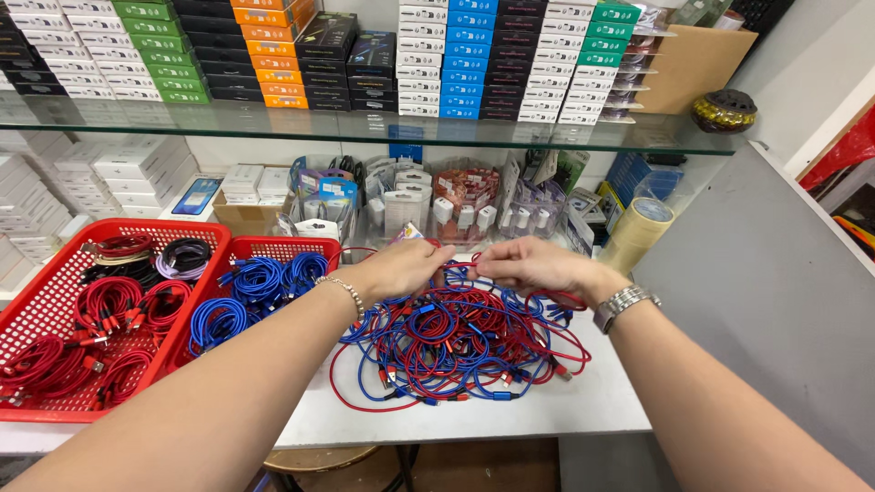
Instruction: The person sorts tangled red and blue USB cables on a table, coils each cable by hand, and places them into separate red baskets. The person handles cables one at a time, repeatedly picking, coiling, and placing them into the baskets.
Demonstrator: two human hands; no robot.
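A tangled heap of red and blue cables (pixel 456 342) lies on the white counter (pixel 583 405). My left hand (pixel 401 267) and my right hand (pixel 529 264) meet above the far edge of the heap, fingers pinched on a red cable (pixel 458 261) stretched between them. A bracelet sits on my left wrist and a metal watch (pixel 624 305) on my right. Two red baskets stand to the left: the nearer one (pixel 55 292) holds coiled red, black and purple cables, the other (pixel 314 248) holds coiled blue cables.
Behind the heap stand packets of chargers and plugs (pixel 465 205) and rolls of tape (pixel 638 228). A glass shelf (pixel 365 128) above carries stacked coloured boxes. A grey panel (pixel 756 273) rises on the right. A stool top (pixel 319 456) shows under the counter.
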